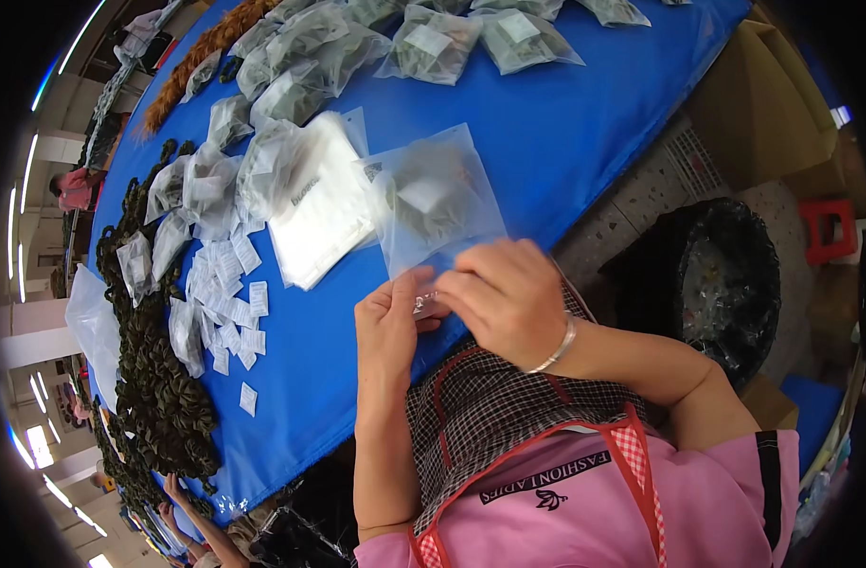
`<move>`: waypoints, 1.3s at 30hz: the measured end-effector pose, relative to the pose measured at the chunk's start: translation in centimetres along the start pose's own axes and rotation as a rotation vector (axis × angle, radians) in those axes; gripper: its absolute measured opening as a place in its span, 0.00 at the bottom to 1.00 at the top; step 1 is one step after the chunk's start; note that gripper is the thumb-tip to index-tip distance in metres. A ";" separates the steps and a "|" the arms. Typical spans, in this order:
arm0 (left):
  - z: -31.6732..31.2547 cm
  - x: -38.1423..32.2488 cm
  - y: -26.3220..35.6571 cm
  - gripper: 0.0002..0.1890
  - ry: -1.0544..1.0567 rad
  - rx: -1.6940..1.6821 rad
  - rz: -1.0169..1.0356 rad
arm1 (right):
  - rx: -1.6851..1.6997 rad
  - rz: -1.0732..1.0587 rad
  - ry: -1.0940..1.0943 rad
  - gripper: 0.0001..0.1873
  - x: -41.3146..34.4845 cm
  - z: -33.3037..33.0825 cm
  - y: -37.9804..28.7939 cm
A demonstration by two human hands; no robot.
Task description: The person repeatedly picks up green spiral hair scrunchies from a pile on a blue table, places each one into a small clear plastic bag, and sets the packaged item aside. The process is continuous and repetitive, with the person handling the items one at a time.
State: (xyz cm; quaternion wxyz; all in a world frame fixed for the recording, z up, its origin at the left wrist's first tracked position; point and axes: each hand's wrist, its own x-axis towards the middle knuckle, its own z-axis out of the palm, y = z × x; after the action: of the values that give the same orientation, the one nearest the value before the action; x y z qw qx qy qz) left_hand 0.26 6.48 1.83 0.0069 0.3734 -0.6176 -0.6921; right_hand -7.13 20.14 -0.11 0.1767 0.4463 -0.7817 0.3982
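A frosted clear plastic bag (pixel 440 181) lies before me on the blue-covered table (pixel 298 397), with dark greenish contents and a white packet (pixel 420 195) inside. The near end of this bag reaches my hands. My left hand (pixel 386 319) grips a small piece of clear plastic with printing (pixel 424 305) between thumb and fingers. Across it comes my right hand (pixel 507 295), blurred, its thumb and forefinger pinched at the same plastic. Whether that piece belongs to the bag is hard to tell. Beyond the bag's left side lies a stack of flat plastic bags (pixel 323 206).
Small white packets (pixel 227 270) lie scattered left of the stack. Filled bags (pixel 433 42) cover the far side. Dark green cord-like coils (pixel 159 397) line the left edge, near another person's hands (pixel 173 497). A black-lined bin (pixel 727 277) and red stool (pixel 827 231) stand right.
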 end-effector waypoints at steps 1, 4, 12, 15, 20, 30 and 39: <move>-0.1 0.0 -0.1 0.17 -0.051 -0.110 -0.038 | 0.052 0.030 -0.011 0.11 0.0 0.9 -0.4; -0.4 0.0 -0.4 0.18 -0.154 -0.421 -0.148 | 0.085 0.056 0.048 0.10 -0.2 2.6 -1.4; 0.0 2.1 -1.8 0.18 -0.157 -0.560 -0.158 | 0.277 -0.084 0.168 0.05 -1.6 4.2 -0.1; -0.3 1.9 -1.1 0.19 -0.140 -0.357 -0.099 | 0.388 -0.084 -0.119 0.06 -2.5 0.8 1.5; 0.3 1.2 -0.9 0.20 0.032 -0.296 -0.075 | 0.722 0.755 -0.075 0.03 -10.8 -14.6 13.5; -4.6 0.3 1.2 0.17 0.310 0.536 0.432 | -1.162 1.129 -0.672 0.13 -30.0 -19.4 21.2; -2.9 3.8 -0.3 0.18 0.174 1.154 1.475 | -0.087 -0.500 -0.232 0.16 0.7 -3.4 8.5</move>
State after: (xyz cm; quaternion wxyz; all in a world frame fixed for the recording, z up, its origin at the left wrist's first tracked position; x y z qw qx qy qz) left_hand -0.84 2.34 -0.21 0.3037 -0.1158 -0.9431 -0.0697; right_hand -14.93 24.82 -1.52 0.1977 0.6599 -0.6787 0.2547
